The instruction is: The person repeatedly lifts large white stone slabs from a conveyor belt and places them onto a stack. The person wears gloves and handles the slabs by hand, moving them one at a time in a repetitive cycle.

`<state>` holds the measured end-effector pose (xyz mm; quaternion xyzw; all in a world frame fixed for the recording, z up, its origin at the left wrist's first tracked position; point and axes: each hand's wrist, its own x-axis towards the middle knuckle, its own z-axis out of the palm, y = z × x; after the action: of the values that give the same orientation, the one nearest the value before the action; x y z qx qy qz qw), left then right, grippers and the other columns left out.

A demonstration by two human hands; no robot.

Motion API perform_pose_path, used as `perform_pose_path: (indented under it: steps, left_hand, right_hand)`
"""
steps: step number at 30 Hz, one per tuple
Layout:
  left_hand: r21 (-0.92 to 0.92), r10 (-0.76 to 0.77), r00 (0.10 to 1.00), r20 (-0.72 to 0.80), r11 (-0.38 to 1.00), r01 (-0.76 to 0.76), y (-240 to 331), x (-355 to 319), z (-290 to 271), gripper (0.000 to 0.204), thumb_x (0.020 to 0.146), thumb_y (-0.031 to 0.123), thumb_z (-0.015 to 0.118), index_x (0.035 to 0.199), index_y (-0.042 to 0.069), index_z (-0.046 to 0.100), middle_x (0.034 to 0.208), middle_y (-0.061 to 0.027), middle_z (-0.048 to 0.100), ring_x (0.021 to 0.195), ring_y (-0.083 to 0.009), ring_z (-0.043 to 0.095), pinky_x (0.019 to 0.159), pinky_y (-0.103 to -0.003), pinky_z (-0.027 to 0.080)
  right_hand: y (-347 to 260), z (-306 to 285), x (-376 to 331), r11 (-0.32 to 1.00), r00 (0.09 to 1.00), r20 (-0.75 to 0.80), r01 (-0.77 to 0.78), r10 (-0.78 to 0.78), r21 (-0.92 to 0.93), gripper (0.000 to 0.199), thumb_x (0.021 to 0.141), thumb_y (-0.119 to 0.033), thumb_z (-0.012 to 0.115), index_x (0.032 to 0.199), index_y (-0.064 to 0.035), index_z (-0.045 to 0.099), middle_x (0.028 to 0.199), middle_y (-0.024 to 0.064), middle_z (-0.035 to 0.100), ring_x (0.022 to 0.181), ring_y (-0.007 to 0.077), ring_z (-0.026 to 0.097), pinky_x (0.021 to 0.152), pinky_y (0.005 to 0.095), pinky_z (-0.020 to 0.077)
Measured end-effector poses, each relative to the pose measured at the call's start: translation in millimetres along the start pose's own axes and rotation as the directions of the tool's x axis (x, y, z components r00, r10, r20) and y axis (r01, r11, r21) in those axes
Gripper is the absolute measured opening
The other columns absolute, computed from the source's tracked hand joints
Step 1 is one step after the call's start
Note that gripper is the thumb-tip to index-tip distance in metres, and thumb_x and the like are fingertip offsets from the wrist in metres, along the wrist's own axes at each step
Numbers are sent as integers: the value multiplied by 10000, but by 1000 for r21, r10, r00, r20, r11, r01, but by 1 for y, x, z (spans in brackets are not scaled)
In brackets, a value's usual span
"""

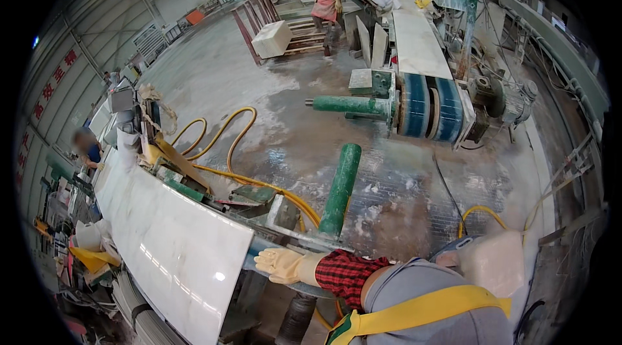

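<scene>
Gloved left hand point(280, 263) touches white slab point(175, 248) edge.

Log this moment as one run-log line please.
left hand: gloved, flat at white stone slab end | right hand: out of view | green roller beyond | yellow hose on floor

gloved left hand point(280, 264), white marble slab point(175, 248)

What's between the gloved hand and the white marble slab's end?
Nothing in the head view: the cream-gloved left hand almost reaches the white polished marble slab; a sliver of grey machine bed shows.
</scene>
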<state>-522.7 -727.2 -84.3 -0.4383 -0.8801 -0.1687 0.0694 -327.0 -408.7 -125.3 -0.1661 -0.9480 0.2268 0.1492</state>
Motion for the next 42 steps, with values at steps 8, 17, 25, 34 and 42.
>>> perform_pose_path:
  steps: [8, 17, 25, 34, 42]
  left_hand:
    - [39, -94, 995, 11, 995, 94, -117, 0, -24, 575, 1142, 366, 516, 1583, -1, 550, 1672, -298, 454, 1563, -465, 406, 1318, -545, 292]
    - [-2, 39, 989, -145, 999, -40, -142, -22, 7, 538, 1035, 124, 633, 1533, -63, 556, 1574, -366, 532, 1460, -545, 497, 1250, -631, 330]
    - [-51, -23, 985, -168, 999, 15, -126, -19, -14, 502, 1004, 168, 673, 1472, 0, 609, 1532, -307, 587, 1415, -521, 530, 1224, -625, 373]
    - [16, -73, 984, -165, 997, 77, -127, -26, -10, 488, 1001, 190, 685, 1455, 24, 622, 1546, -272, 590, 1423, -495, 531, 1240, -591, 366]
    - [4, -73, 988, -137, 997, 74, -121, -26, -18, 483, 1002, 192, 684, 1446, 13, 624, 1528, -289, 596, 1415, -505, 533, 1236, -595, 367]
  right_hand:
    - [-22, -27, -2, 990, 999, -14, -51, 50, -129, 592, 973, -341, 668, 1474, -29, 620, 1590, 217, 572, 1510, 383, 502, 1301, 478, 361]
    - [-33, -43, -15, 975, 1000, -6, -9, 8, -222, 569, 1019, -346, 665, 1493, -42, 586, 1582, 221, 576, 1510, 383, 500, 1314, 471, 341]
    - [-31, -41, -14, 954, 986, -77, 121, -147, -275, 512, 985, -298, 703, 1410, -32, 594, 1498, 226, 597, 1413, 412, 544, 1262, 486, 394]
    - [-51, -57, -8, 979, 996, 8, 84, -84, -184, 508, 975, -275, 699, 1393, -7, 594, 1455, 240, 606, 1391, 447, 546, 1241, 515, 405]
    - [-47, -53, -14, 976, 984, -97, 132, -150, -171, 487, 965, -250, 708, 1365, 3, 595, 1410, 245, 613, 1353, 449, 559, 1217, 514, 420]
